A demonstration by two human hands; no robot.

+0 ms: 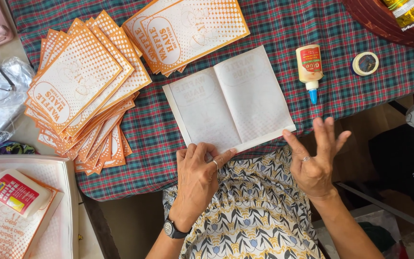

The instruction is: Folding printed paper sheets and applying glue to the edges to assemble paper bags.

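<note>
Thin white paper sheet, creased down the middle, lay face down on the plaid-cloth counter; faint orange print showed through. Left hand sat at the sheet's 6 o'clock edge, fingers curled and pressing the lower border flat, apparently pinching nothing. Right hand hovered at the sheet's 4 o'clock corner, fingers spread wide and released, index tip possibly brushing the corner; contact unclear. Fanned stack of orange dotted bags at 9 o'clock, a second stack at 12. Plastic glue bottle, blue tip, at 2 o'clock; tape roll beyond it.
</note>
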